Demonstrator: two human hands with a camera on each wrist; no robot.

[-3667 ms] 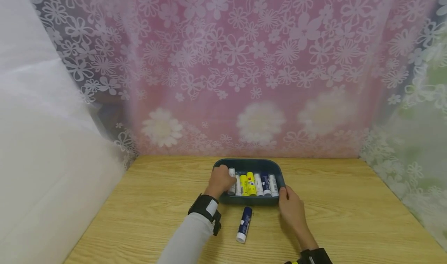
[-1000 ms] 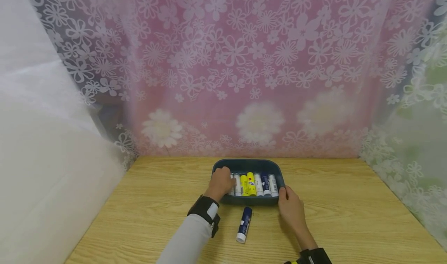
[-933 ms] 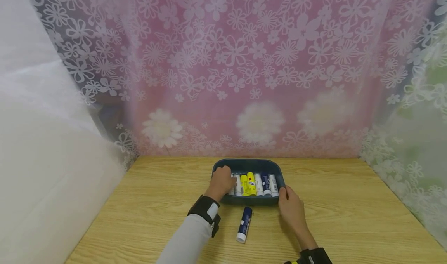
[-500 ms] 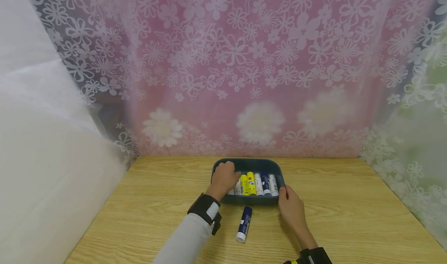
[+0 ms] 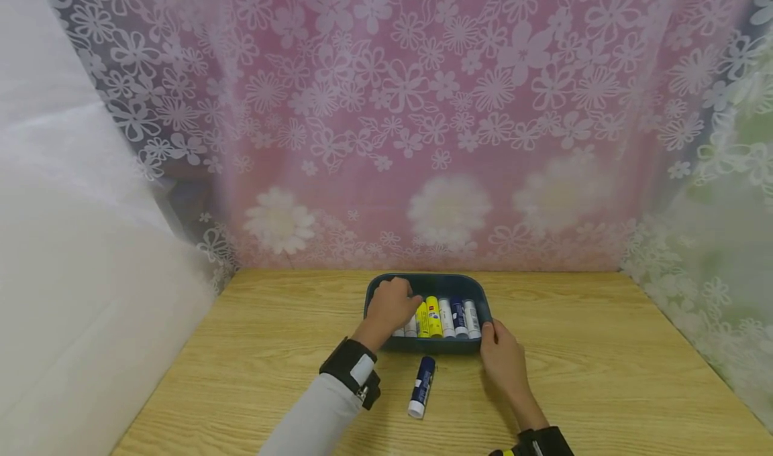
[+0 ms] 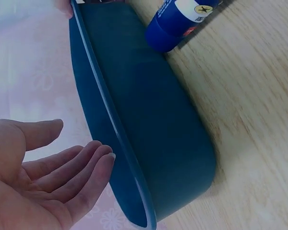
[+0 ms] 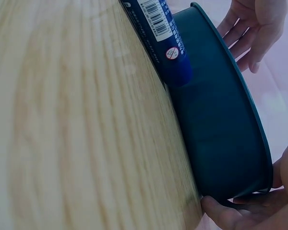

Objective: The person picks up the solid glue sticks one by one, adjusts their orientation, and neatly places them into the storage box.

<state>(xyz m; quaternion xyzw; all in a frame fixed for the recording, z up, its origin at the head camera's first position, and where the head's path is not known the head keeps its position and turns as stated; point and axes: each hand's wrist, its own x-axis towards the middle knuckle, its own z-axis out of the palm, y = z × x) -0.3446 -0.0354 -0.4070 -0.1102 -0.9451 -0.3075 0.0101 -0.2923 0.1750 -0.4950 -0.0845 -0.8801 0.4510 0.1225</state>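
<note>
A dark teal plastic tray (image 5: pixel 431 347) stands on the table with several glue sticks side by side in it. Among them are a yellow glue stick (image 5: pixel 433 317), a dark blue one (image 5: pixel 459 318) and white ones (image 5: pixel 470 320). My left hand (image 5: pixel 391 307) hovers over the tray's left end, covering part of the row. In the left wrist view its loosely bent fingers (image 6: pixel 72 175) hold nothing. My right hand (image 5: pixel 506 359) grips the tray's right end, thumb and fingers about the wall in the right wrist view. Before the tray lies a blue glue stick with a white end (image 5: pixel 423 387).
The wooden table (image 5: pixel 580 362) extends on both sides of the tray. Behind it hangs a pink curtain (image 5: pixel 362 174) with white flowers, and a white sheet (image 5: pixel 90 275) closes off the left side.
Earlier my left hand held a white glue stick at the row's left end. It has let go and risen slightly to the right. My right hand and the tray stay put.
</note>
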